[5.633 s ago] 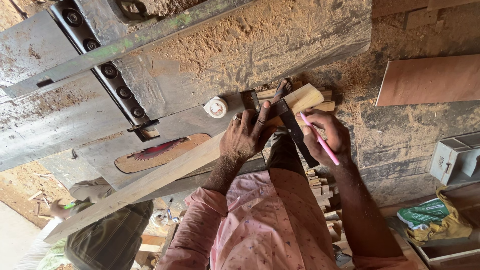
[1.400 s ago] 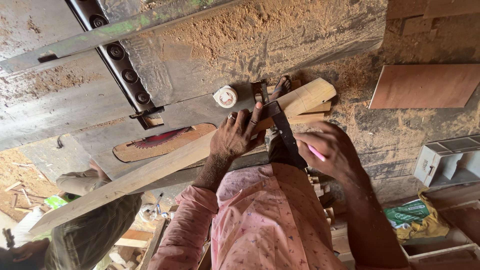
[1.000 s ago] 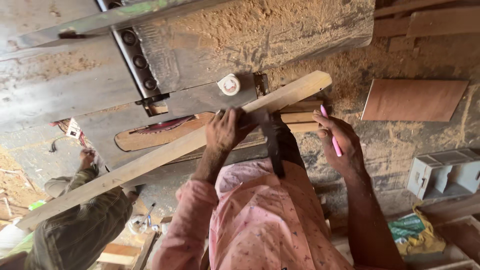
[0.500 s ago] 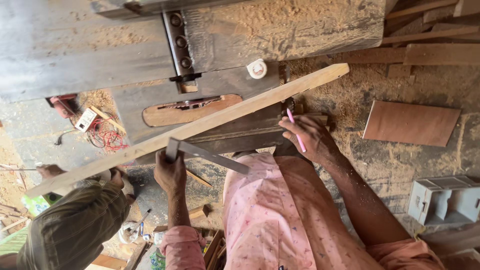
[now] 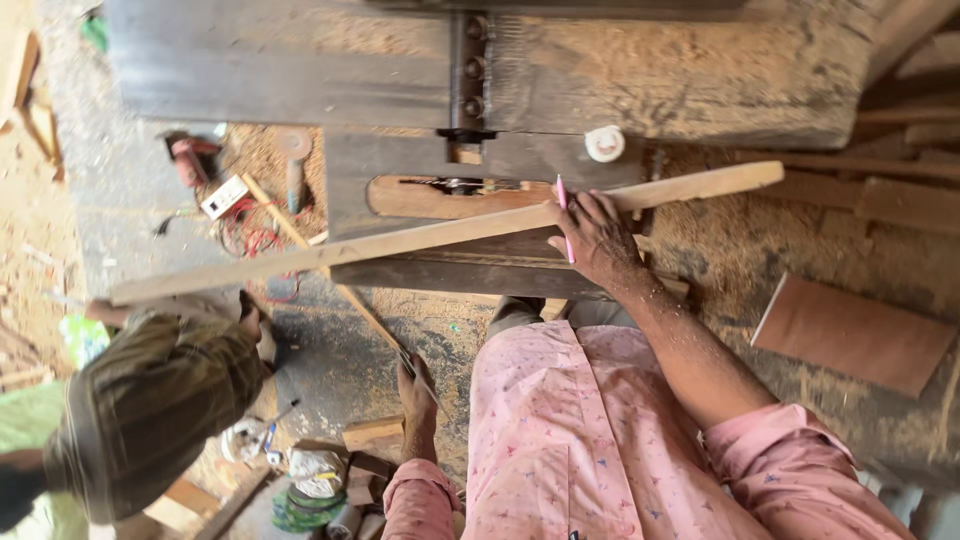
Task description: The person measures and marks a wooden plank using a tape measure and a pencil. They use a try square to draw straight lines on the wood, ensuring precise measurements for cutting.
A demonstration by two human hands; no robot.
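the right hand [image 5: 598, 238] lies flat on a long pale wooden plank [image 5: 400, 240], fingers spread over its top face, with a pink pencil [image 5: 563, 218] pinched between the fingers so that it stands across the plank. the plank runs slantwise over the saw bench [image 5: 420, 270], its right end poking out past the bench over the sawdust-strewn floor [image 5: 740, 260], its left end reaching out to a co-worker in an olive sleeve [image 5: 150, 410] at the lower left. just behind the plank, the saw blade [image 5: 450, 186] sits in its wooden insert slot. a small white roll of tape [image 5: 604, 143] rests on the bench beyond the hand. the left hand [image 5: 416, 378] hangs low beside the pink shirt [image 5: 570, 440], closed around the end of a try square [image 5: 385, 335], well apart from the plank. a brown board [image 5: 860, 335] lies on the floor to the right.
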